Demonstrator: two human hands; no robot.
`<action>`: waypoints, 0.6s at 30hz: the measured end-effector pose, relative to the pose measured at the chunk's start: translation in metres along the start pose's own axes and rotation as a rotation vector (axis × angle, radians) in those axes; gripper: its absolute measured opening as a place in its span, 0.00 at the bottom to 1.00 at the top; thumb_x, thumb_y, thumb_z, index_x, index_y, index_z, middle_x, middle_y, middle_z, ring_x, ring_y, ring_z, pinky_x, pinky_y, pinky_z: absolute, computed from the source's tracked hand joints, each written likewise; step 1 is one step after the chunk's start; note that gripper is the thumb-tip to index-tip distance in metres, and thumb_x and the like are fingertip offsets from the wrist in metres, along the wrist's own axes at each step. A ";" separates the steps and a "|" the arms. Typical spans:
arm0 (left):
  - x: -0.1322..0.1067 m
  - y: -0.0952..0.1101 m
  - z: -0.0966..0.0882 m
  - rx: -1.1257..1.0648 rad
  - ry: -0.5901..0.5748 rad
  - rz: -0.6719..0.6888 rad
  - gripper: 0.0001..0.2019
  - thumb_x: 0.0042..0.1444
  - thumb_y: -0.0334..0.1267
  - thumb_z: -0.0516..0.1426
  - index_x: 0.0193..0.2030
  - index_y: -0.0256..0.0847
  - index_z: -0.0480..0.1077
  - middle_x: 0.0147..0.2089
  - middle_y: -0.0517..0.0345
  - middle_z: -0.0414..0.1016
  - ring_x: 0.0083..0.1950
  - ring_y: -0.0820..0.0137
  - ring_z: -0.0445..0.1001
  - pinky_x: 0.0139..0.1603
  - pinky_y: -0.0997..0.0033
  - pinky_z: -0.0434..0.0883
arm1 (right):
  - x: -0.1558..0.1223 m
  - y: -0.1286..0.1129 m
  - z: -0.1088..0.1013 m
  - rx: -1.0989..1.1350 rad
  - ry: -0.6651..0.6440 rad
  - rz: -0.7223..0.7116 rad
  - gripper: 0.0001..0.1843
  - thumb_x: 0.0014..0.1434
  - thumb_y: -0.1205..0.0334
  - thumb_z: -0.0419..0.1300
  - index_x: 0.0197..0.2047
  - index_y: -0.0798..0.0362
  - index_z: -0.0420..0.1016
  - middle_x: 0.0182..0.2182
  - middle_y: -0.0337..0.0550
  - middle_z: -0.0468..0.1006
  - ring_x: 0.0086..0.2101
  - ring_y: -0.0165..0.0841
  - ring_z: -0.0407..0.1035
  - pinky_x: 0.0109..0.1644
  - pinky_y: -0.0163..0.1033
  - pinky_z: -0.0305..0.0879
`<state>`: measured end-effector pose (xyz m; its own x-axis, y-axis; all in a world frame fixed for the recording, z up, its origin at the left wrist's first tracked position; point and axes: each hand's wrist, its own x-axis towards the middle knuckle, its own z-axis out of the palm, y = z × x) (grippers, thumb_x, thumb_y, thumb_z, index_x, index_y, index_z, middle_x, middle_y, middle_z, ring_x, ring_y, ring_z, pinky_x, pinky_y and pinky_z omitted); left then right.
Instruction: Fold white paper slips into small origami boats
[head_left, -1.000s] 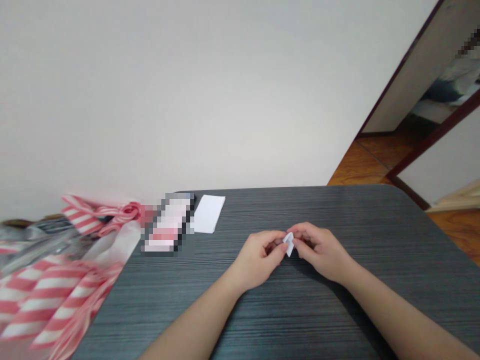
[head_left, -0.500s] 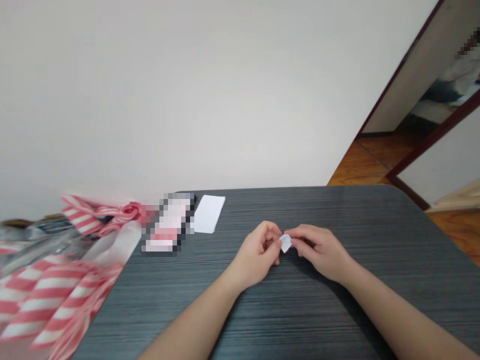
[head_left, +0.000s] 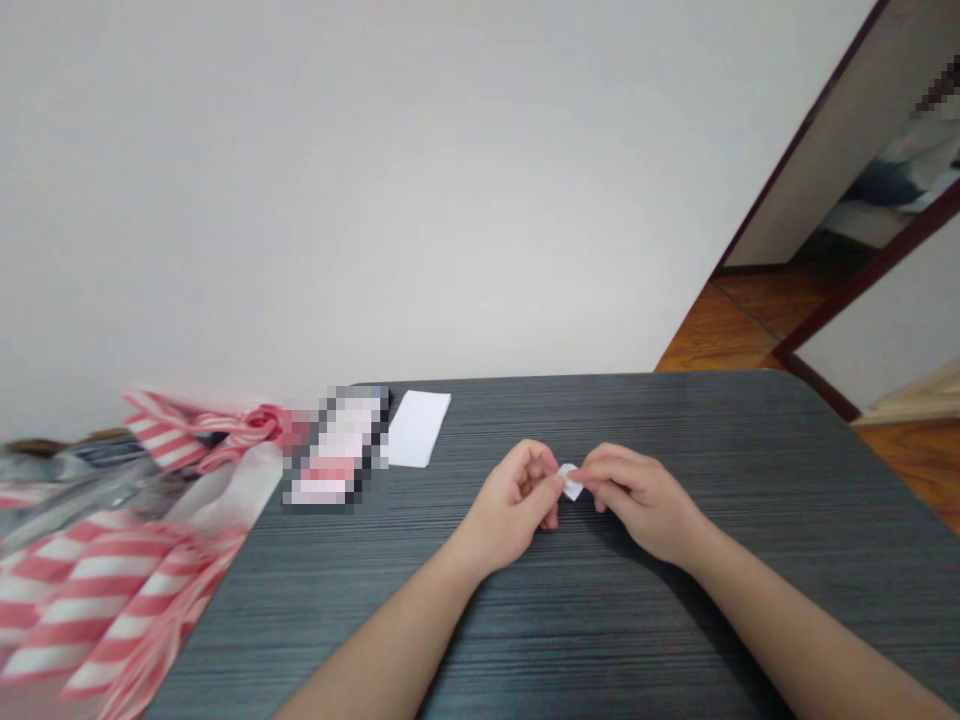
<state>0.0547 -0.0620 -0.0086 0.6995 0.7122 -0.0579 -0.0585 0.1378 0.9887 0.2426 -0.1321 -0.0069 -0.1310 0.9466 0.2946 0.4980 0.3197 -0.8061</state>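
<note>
A small folded piece of white paper (head_left: 574,491) is between my two hands, above the dark table. My left hand (head_left: 517,508) pinches its left edge between thumb and index finger, the other fingers curled. From the right side, my right hand (head_left: 637,500) has its index fingertip across the front of the paper, thumb tucked close below. Its fingers are closed together, and part of the paper is hidden behind the fingertips.
A stack of white paper sheets (head_left: 418,428) lies at the table's back left, beside a pixelated phone-like object (head_left: 337,445). Red-and-white striped cloth (head_left: 97,590) and clear plastic (head_left: 232,490) sit left of the dark table (head_left: 570,640). A white wall (head_left: 480,200) rises behind.
My right index finger has moved left, from the paper's right edge onto its face. The paper has shifted slightly upward. My left hand keeps its pinch.
</note>
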 end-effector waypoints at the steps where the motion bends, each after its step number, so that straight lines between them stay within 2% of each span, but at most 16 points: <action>1: 0.000 0.000 0.000 0.004 0.009 -0.008 0.11 0.61 0.43 0.58 0.40 0.41 0.60 0.23 0.69 0.65 0.22 0.77 0.66 0.25 0.77 0.61 | 0.000 0.000 0.000 0.013 -0.007 0.000 0.14 0.69 0.61 0.52 0.45 0.48 0.80 0.34 0.43 0.73 0.27 0.29 0.69 0.35 0.37 0.68; 6: 0.002 -0.002 0.002 -0.007 0.044 -0.040 0.12 0.58 0.42 0.60 0.39 0.41 0.60 0.23 0.69 0.66 0.21 0.78 0.65 0.24 0.78 0.60 | -0.002 0.002 0.002 0.060 -0.018 0.038 0.11 0.67 0.63 0.54 0.44 0.49 0.79 0.36 0.44 0.74 0.29 0.30 0.69 0.34 0.36 0.67; 11: 0.002 -0.002 0.004 -0.015 0.058 -0.034 0.11 0.57 0.40 0.60 0.39 0.41 0.61 0.25 0.69 0.66 0.22 0.79 0.65 0.24 0.79 0.61 | -0.004 0.008 0.008 0.229 0.034 0.245 0.10 0.64 0.62 0.58 0.48 0.51 0.71 0.33 0.41 0.76 0.29 0.30 0.69 0.32 0.35 0.67; 14: 0.001 -0.002 0.004 0.007 0.059 -0.029 0.10 0.58 0.38 0.60 0.38 0.41 0.61 0.25 0.68 0.67 0.22 0.79 0.65 0.25 0.79 0.62 | -0.003 0.008 0.010 0.186 -0.013 0.288 0.04 0.62 0.61 0.60 0.39 0.52 0.72 0.27 0.37 0.73 0.25 0.28 0.65 0.29 0.33 0.63; 18: 0.001 -0.005 0.002 0.050 0.039 -0.002 0.08 0.59 0.37 0.58 0.39 0.41 0.61 0.27 0.67 0.67 0.25 0.78 0.66 0.28 0.78 0.63 | -0.001 0.004 0.008 0.078 -0.043 0.264 0.07 0.61 0.61 0.61 0.32 0.53 0.72 0.24 0.35 0.71 0.24 0.28 0.63 0.28 0.32 0.59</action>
<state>0.0571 -0.0638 -0.0132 0.6713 0.7384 -0.0641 -0.0207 0.1052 0.9942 0.2377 -0.1318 -0.0144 -0.0430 0.9979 0.0482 0.4528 0.0625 -0.8894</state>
